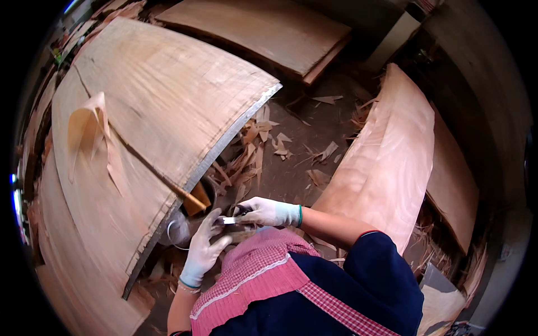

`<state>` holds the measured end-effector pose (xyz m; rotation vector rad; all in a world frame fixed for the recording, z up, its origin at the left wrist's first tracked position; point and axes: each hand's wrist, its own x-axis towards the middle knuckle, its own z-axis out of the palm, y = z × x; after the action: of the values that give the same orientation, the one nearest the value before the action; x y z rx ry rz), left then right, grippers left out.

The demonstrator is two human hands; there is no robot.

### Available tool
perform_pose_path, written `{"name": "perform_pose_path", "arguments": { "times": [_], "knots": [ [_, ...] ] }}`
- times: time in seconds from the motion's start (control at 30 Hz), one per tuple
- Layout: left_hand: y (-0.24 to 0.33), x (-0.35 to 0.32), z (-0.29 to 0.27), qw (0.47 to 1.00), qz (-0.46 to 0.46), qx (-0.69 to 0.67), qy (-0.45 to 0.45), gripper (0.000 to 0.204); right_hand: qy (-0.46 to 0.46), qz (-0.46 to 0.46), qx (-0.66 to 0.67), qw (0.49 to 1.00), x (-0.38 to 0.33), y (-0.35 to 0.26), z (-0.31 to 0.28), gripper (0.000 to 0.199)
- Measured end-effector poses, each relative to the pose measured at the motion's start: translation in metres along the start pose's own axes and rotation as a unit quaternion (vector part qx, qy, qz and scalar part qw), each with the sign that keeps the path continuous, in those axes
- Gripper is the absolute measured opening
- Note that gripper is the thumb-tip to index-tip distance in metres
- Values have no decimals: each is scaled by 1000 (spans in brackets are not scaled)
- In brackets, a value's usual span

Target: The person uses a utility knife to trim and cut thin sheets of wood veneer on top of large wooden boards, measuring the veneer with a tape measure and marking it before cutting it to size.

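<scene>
Both hands wear white gloves and meet in front of my pink checked apron. My right hand is closed on a small dark-handled tool; its exact kind is partly hidden by the fingers. From it a short bright white piece points toward my left hand. The left hand's fingers are apart, thumb spread away, with the fingertips beside that white piece. Just left of the hands lies the edge of a large stack of wood veneer sheets. A thin wooden stick rests along a seam there.
A curled veneer strip stands up on the stack. Beside its edge are a round container and a whitish translucent item. Veneer scraps litter the floor. More veneer sheets lie at the right and far back.
</scene>
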<state>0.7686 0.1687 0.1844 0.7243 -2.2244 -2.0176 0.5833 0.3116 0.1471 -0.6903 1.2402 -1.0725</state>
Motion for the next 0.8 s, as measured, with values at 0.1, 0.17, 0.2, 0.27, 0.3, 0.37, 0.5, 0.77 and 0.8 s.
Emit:
{"name": "perform_pose_path", "arguments": {
  "times": [0.1, 0.17, 0.2, 0.27, 0.3, 0.37, 0.5, 0.77, 0.8],
  "knots": [
    [-6, 14, -12, 974, 142, 176, -21, 23, -56, 18, 61, 996, 17, 5, 14, 19],
    [1, 14, -9, 998, 34, 48, -19, 13, -72, 42, 93, 992, 20, 8, 11, 20],
    [-6, 15, -11, 998, 32, 51, -25, 15, -60, 48, 83, 994, 22, 14, 10, 18],
    [-28, 14, -9, 998, -17, -48, -29, 19, -27, 63, 51, 996, 26, 20, 17, 17],
    [-39, 12, -9, 986, -63, -149, -25, 21, -8, 70, 31, 997, 29, 21, 23, 17],
    [-68, 16, -12, 994, -43, -97, -11, 26, -1, 92, 65, 994, 36, 24, 28, 17],
    [-75, 21, -20, 966, -143, -213, 31, 27, 5, 104, 25, 994, 60, 44, 26, 19],
    [-107, 27, -38, 958, -165, -219, 78, 17, 36, 162, 101, 981, 77, 62, 17, 21],
    [-106, 26, -40, 960, -169, -210, 77, 17, 31, 173, 86, 981, 77, 60, 15, 21]
  ]
}}
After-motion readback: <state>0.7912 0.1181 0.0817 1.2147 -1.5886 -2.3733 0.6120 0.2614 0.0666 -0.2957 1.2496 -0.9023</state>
